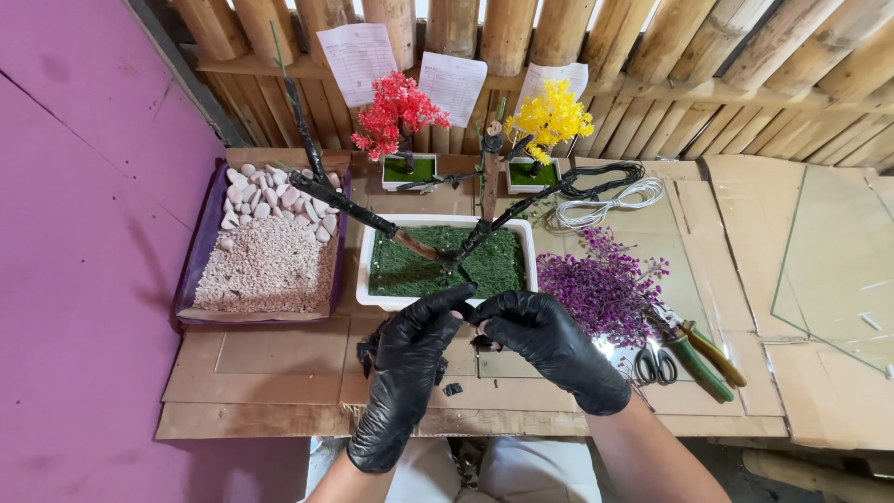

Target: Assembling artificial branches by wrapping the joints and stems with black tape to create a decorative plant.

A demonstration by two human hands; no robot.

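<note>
Gloved hands pinch a small black piece before the planter

Both black-gloved hands, left hand and right hand, meet fingertip to fingertip, fingers clamped on a small black piece. At 12 o'clock sits the white planter holding a bare dark branch; purple foliage lies at 2 o'clock, a pebble tray at 10.

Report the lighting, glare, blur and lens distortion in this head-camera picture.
Head view: soft, even daylight, faint shadows; bright glare on the shiny sheet under the purple foliage; wide-lens bending of the bamboo wall; the gloved left hand and right hand stay sharp.
</note>
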